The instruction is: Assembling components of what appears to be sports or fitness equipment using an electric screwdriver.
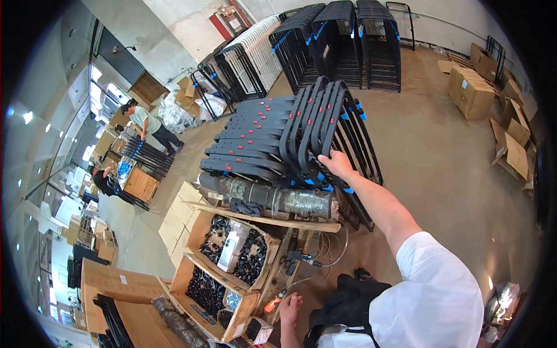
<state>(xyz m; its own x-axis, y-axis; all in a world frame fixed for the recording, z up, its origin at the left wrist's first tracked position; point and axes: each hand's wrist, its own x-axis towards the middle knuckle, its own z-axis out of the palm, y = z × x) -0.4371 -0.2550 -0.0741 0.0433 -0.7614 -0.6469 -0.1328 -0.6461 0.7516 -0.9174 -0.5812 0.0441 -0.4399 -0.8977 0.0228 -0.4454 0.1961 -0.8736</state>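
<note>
My right hand (336, 165), arm stretched forward, has its fingers closed on the edge of a black metal frame (332, 116) with rounded corners. That frame stands at the near right end of a row of similar frames with red and blue plastic pieces. Low in the view, my left hand (289, 309) has its fingers curled, and what they hold, if anything, is hidden. Just left of it an orange-handled tool (275, 301) lies by the wooden bench edge. A dark power tool with a hose (301, 257) rests a little farther off.
Cardboard bins of small black parts (255, 250) stand on the bench, with a white box (232, 246) among them. A wrapped roll (290, 199) lies behind. More frames (380, 46) line the wall; cardboard boxes (469, 93) are at right. People (145, 120) work at far left.
</note>
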